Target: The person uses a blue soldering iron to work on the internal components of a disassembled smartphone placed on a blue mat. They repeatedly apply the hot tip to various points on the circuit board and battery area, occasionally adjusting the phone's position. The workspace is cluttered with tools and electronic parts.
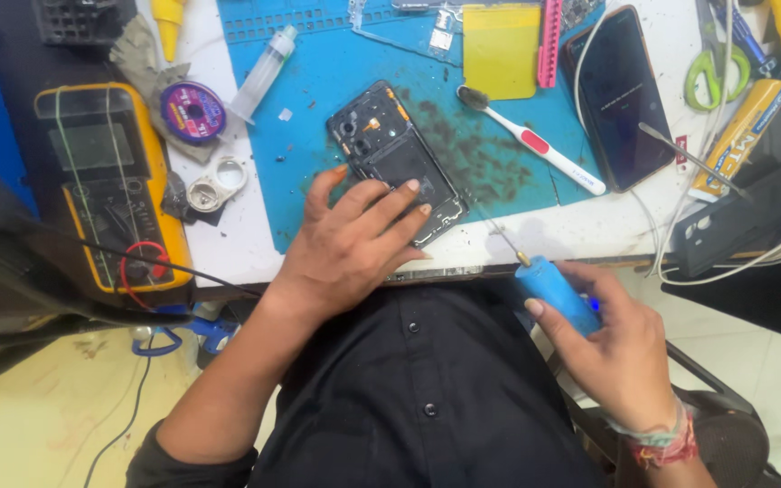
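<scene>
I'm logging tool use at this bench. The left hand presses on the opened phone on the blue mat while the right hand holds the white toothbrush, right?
Not quite. In the head view the right hand holds a blue electric screwdriver, not the white toothbrush, which lies untouched on the blue mat. The left hand does press on the opened phone on that mat.

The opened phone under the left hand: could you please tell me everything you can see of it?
The opened phone is a black handset with its back cover off, showing dark inner parts and camera openings near its top corner. It lies flat and diagonal on the stained blue mat, its lower end at the table edge. The left hand rests on its lower half, fingers spread across it.
</scene>
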